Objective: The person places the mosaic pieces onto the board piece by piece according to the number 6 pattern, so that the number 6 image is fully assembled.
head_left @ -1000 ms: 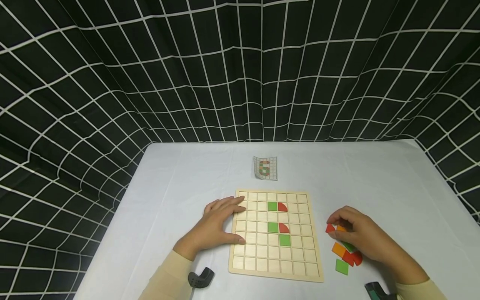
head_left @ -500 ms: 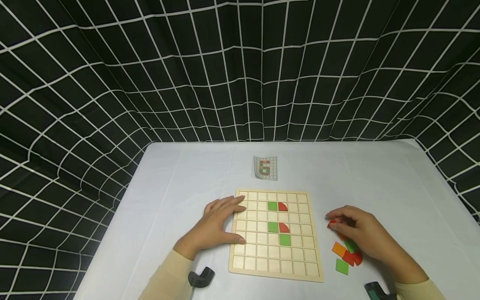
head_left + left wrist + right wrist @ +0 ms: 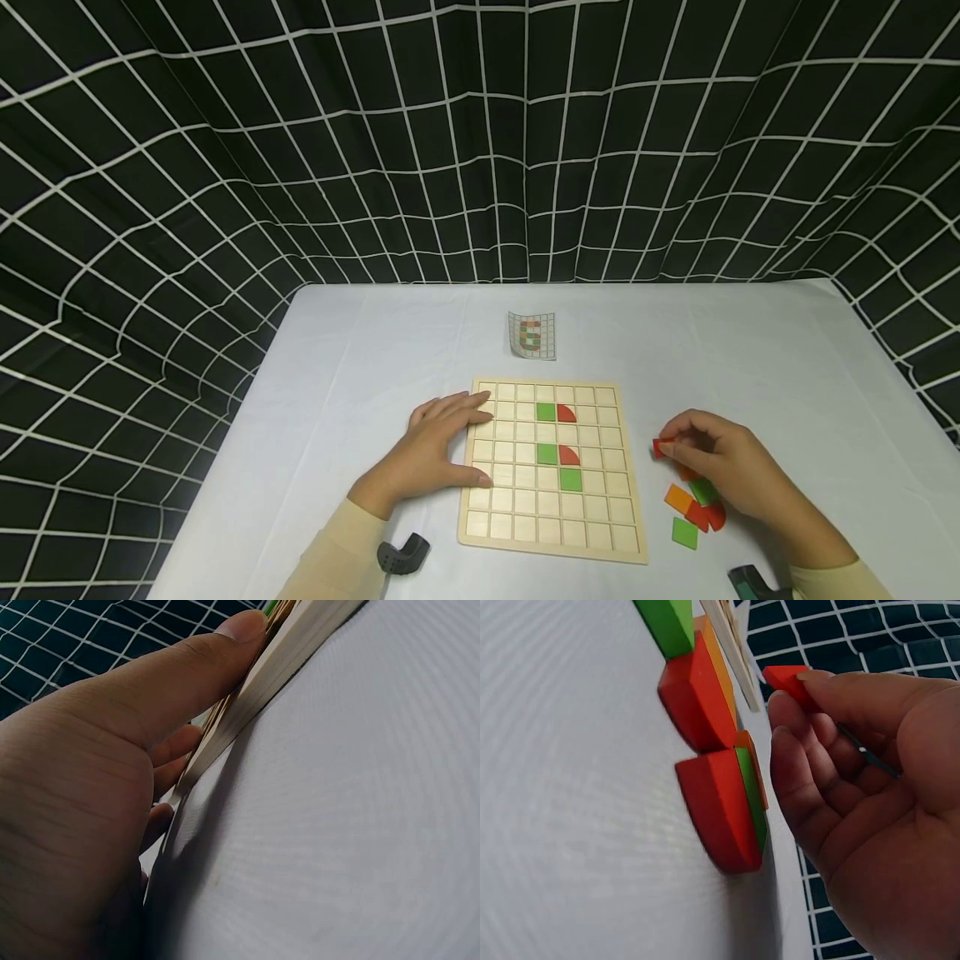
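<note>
Red piece (image 3: pixel 659 450): right of the board (image 3: pixel 517 529), apart from it; outline partly hidden by fingers.
Right hand (image 3: pixel 716 458): thumb and fingertips together, pinching the red piece.
Loose tile (image 3: pixel 685 533): green, flat, just beside the heap (image 3: pixel 716 810).
Heap: orange square (image 3: pixel 678 498), two red pieces (image 3: pixel 697 517) close together, green piece (image 3: pixel 703 492) partly under the hand.
Board: pale wood grid; three green squares (image 3: pixel 547 454) and two red quarter-rounds (image 3: pixel 569 456) in its cells.
Left hand (image 3: pixel 431 454): fingers and thumb spread apart, tips at the board's left edge.
Table (image 3: pixel 375 350): white cloth.
Card (image 3: pixel 533 336): beyond the board, slightly curled; gridded, small coloured pattern.
Curtain (image 3: pixel 450 125): black, white-lined, behind the table.
</note>
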A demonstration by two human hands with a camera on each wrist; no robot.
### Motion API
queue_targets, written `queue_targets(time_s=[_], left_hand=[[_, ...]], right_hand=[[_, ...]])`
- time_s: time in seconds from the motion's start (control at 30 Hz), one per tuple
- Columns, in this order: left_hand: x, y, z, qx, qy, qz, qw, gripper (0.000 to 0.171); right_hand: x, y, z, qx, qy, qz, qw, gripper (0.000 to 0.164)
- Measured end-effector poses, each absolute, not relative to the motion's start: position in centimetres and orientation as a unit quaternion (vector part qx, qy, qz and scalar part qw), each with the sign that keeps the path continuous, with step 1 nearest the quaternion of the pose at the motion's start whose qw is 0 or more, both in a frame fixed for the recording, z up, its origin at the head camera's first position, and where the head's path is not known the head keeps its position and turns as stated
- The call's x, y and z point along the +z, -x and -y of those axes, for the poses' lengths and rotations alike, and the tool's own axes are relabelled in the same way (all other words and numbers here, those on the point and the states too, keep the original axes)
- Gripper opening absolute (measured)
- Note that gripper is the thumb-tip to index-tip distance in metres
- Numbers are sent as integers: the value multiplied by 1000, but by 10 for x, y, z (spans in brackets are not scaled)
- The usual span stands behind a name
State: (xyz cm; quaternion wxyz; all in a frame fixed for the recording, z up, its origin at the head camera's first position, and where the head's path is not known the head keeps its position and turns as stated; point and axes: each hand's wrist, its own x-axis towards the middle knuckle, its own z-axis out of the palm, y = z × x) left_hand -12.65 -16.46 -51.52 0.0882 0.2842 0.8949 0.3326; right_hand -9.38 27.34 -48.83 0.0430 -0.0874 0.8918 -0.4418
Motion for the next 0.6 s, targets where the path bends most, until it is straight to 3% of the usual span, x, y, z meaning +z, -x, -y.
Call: queue_targets(time_s=[0.6], left_hand=[[-516, 127, 164, 331, -284, -896, 85, 83]], right_hand=[[-482, 88, -255, -472, 97, -873, 71, 13]])
